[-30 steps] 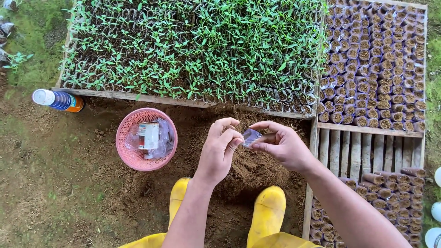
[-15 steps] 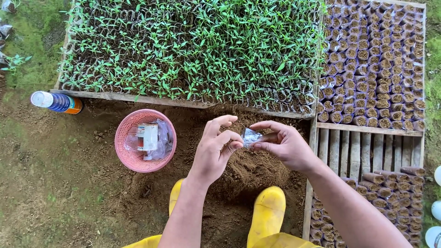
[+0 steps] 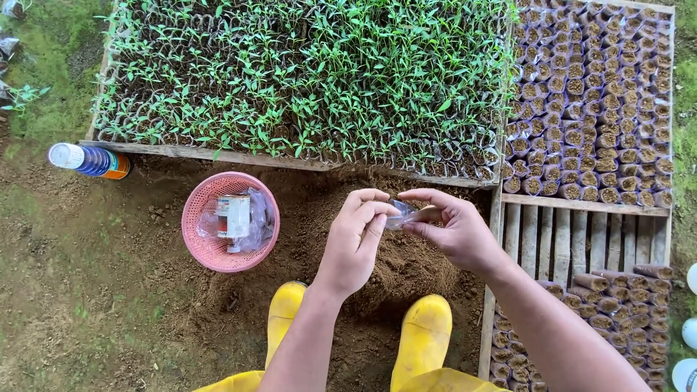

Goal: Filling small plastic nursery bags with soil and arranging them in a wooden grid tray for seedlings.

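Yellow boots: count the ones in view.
2. The left boot stands below the left hand's wrist; the right boot stands beside it, by the wooden pallet. Both sit on loose soil.

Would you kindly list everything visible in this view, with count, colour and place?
Seedling tray: one, green sprouts, top centre.
Filled soil bags: many, brown in clear plastic, top right.
Rolled bags: many, brown, lower right pallet.
Basket: one, pink, left of centre, holding plastic packets.
Bottle: one, blue with white cap, far left.
Soil heap: one, brown, centre.
Small clear bag: one, pinched between both hands.
Boots: two, yellow, bottom.
Left hand; right hand: centre.
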